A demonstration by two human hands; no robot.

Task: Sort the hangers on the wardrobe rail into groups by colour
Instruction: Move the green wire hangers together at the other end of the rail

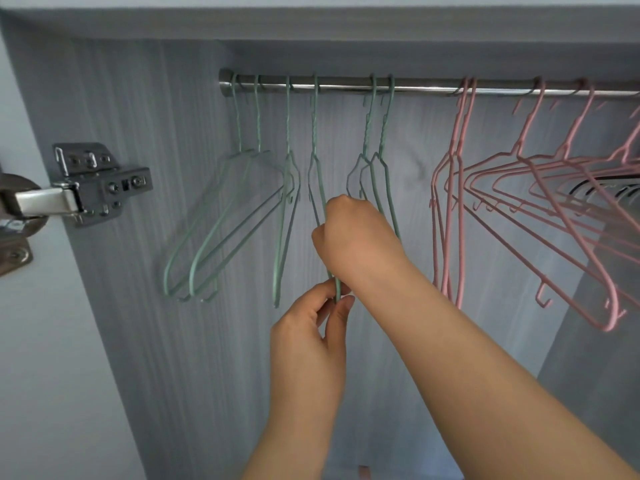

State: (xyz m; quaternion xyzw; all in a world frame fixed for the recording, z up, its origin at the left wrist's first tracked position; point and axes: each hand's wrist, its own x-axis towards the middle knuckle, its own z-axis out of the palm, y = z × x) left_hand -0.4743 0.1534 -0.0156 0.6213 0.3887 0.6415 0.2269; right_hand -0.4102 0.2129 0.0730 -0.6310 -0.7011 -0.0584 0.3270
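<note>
Wardrobe [152, 105], grey: a steel rail [422, 85] ran across its top, with pink hangers [519, 188] bunched along the rail's right part and six green hangers [221, 216] along its left part. Below the rail's green stretch the right hand [353, 233], fingers curled, apparently gripped the fourth green hanger [317, 174], the hold hidden behind its knuckles. Lower still, the left hand [308, 337] pinched that hanger's bottom end between thumb and fingers; a door hinge [100, 185] sat well left of the rail.
</note>
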